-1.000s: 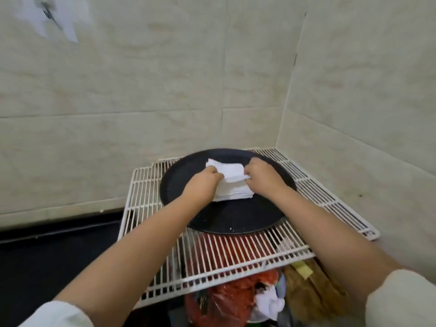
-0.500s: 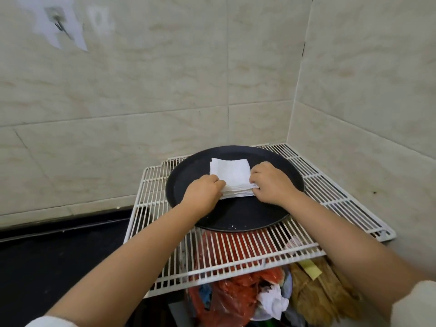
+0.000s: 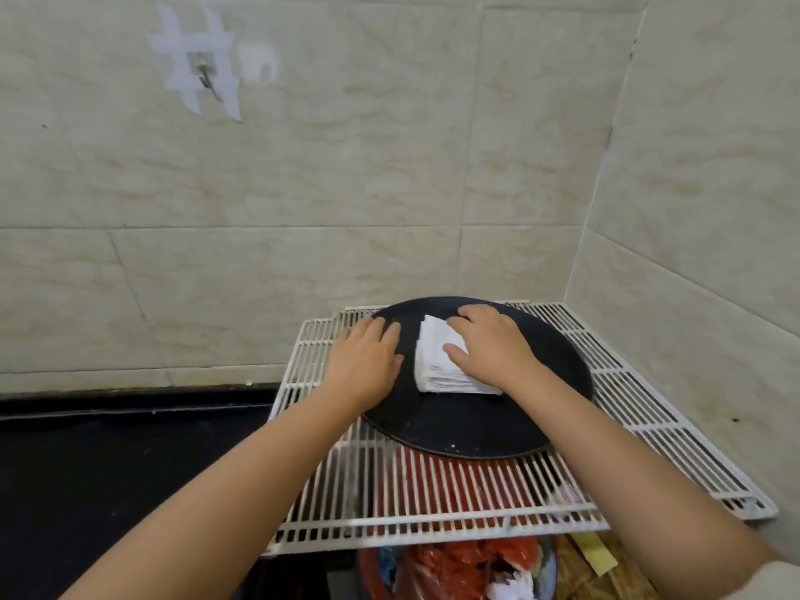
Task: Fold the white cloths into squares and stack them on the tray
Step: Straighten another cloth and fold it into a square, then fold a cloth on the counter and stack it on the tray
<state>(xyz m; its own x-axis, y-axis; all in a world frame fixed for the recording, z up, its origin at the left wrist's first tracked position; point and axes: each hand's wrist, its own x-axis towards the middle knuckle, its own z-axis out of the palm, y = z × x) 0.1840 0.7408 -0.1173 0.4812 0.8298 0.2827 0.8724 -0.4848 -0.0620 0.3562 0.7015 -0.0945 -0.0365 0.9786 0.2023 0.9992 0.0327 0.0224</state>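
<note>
A stack of folded white cloths (image 3: 437, 365) lies on a round black tray (image 3: 476, 430). My right hand (image 3: 493, 344) rests flat on top of the stack with its fingers spread, covering the stack's right part. My left hand (image 3: 368, 357) lies flat and open on the tray's left edge, just left of the stack and apart from it. The tray sits on a white wire rack (image 3: 640, 409).
The wire rack fills a tiled corner, with walls close behind and to the right. Below the rack's front edge is a bin with red plastic bags (image 3: 459, 560) and paper scraps. A dark counter (image 3: 108, 469) lies to the left. A wall hook (image 3: 203, 77) hangs high on the left.
Both hands let go of the stack's near edge. My left hand moved left onto the tray's rim, and my right hand moved up to lie flat on the stack.
</note>
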